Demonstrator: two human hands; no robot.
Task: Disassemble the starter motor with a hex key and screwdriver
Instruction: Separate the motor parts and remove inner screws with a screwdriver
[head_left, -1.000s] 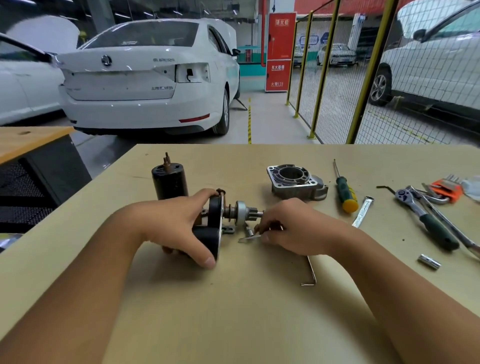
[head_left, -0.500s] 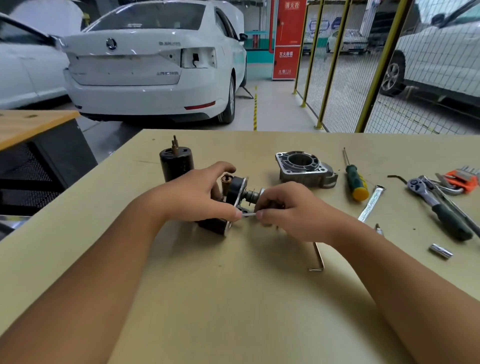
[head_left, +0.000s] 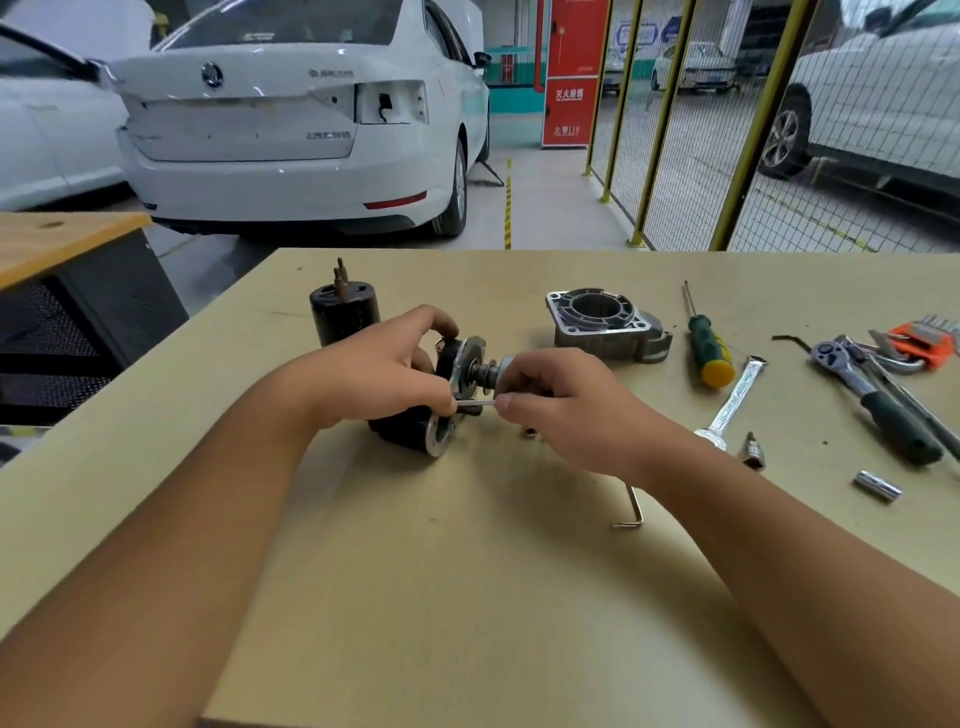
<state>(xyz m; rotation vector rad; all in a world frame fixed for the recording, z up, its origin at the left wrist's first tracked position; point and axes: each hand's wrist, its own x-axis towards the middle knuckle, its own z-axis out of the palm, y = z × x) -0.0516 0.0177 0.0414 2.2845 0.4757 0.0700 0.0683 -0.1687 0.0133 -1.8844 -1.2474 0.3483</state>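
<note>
Motor (head_left: 447, 395), lately flat on counter (head_left: 467, 597), now lifted and tilted in curled left hand (head_left: 379, 374); right hand (head_left: 556, 400) pinches hex key (head_left: 475, 404) at its plate, so unscrewing seems underway.

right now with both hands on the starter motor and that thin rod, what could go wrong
The thin rod is only pinched by the right hand, so it could slip or bend. The starter motor is tipped in the left hand and may roll once released. A small loose part by the right hand could be knocked away.
</note>
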